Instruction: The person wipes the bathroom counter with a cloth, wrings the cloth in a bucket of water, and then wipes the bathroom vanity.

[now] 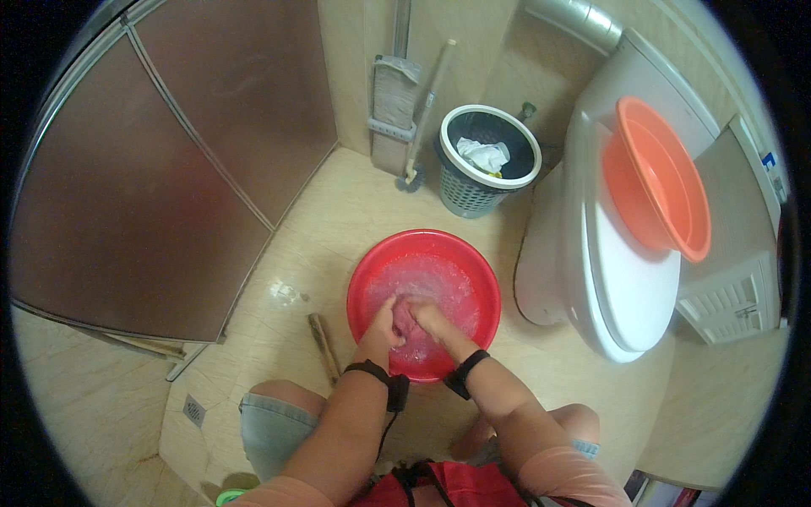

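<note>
A round red plastic basin (488,304) stands on the tiled floor before me, with sudsy water in it. My left hand (385,324) and my right hand (429,317) are both inside the basin, close together. Between them is a wet, bunched reddish cloth (407,320), gripped by both hands. Parts of the fingers are hidden by the cloth and the water. A black band sits on each wrist.
A wooden-handled brush or stick (324,348) lies left of the basin. Beyond stand a lined waste basket (472,193), a toilet brush (431,108) and a flat mop (393,101). An orange basin (656,180) rests on the closed toilet lid (627,285) at right. Brown shower panels (139,190) stand left.
</note>
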Motion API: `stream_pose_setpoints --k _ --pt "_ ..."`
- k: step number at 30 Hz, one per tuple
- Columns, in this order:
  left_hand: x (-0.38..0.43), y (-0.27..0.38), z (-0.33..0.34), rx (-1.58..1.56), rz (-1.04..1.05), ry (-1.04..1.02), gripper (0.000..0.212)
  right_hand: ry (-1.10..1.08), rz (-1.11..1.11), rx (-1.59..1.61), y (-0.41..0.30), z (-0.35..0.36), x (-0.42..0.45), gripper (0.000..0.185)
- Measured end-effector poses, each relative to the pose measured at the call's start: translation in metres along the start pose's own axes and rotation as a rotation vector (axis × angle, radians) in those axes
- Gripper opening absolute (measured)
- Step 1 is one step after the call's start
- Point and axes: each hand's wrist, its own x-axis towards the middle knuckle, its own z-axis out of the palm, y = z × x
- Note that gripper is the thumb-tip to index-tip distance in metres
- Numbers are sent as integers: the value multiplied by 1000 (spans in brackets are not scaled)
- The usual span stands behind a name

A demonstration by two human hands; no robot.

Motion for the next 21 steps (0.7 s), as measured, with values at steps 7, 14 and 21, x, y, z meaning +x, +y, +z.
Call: stream_pose_setpoints --k 7,14,21 --pt "74 10 -66 -196 369 -954 54 -340 -127 199 -109 49 -33 25" --pt "18 -5 4 -172 129 -230 54 504 -167 -583 -39 -25 4 45" --pt "-4 9 24 -88 148 213 69 496 13 -1109 77 -50 2 57"
